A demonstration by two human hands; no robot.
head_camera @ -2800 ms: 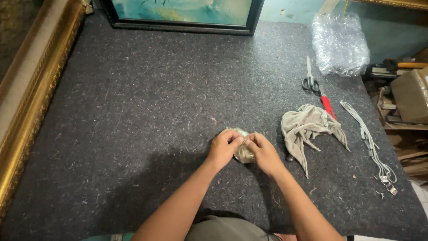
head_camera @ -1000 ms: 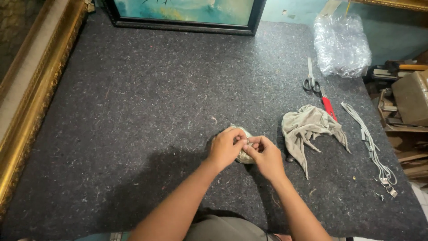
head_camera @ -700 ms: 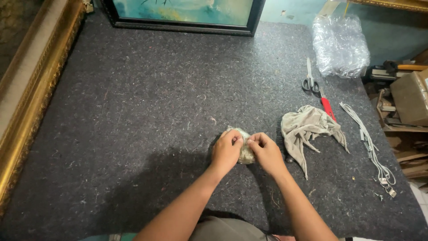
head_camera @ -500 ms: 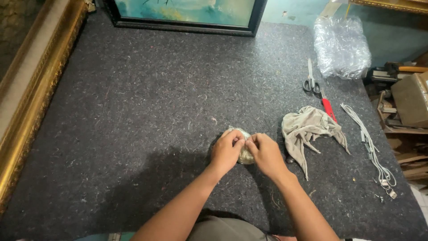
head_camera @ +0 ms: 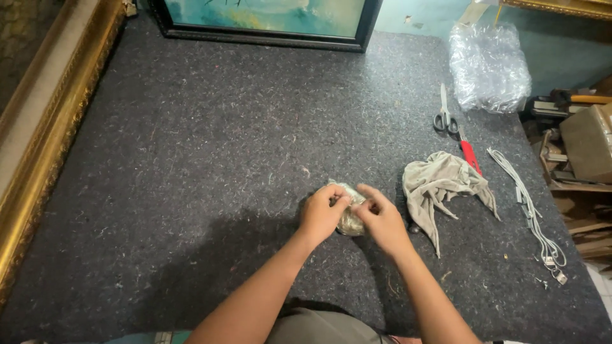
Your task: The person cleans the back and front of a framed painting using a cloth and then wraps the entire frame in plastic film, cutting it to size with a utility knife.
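Both hands meet over a small crumpled, shiny wad [head_camera: 349, 220] lying on the dark grey felt table top [head_camera: 210, 159]. The left hand [head_camera: 323, 213] curls around the wad's left side, its fingers bent over the top and pinching the material. The right hand [head_camera: 382, 216] closes on the wad from the other side, thumb and forefinger nipping its upper edge, so the bundle is gripped between the two hands and rests on the felt. What the wad is made of cannot be told.

Just to the right of the grip lies a rumpled grey-beige cloth [head_camera: 443, 185]. Beyond the cloth, farther from the hands, are a red-handled tool [head_camera: 470, 156] and a pair of scissors [head_camera: 444, 114]. A white cord [head_camera: 526, 204] stretches along the felt well to the right. A bundle of bubble wrap [head_camera: 488, 67] sits at the far right corner. A dark-framed painting [head_camera: 268, 19] stands well beyond the grip, and a gilt frame [head_camera: 44, 134] runs far to its left.
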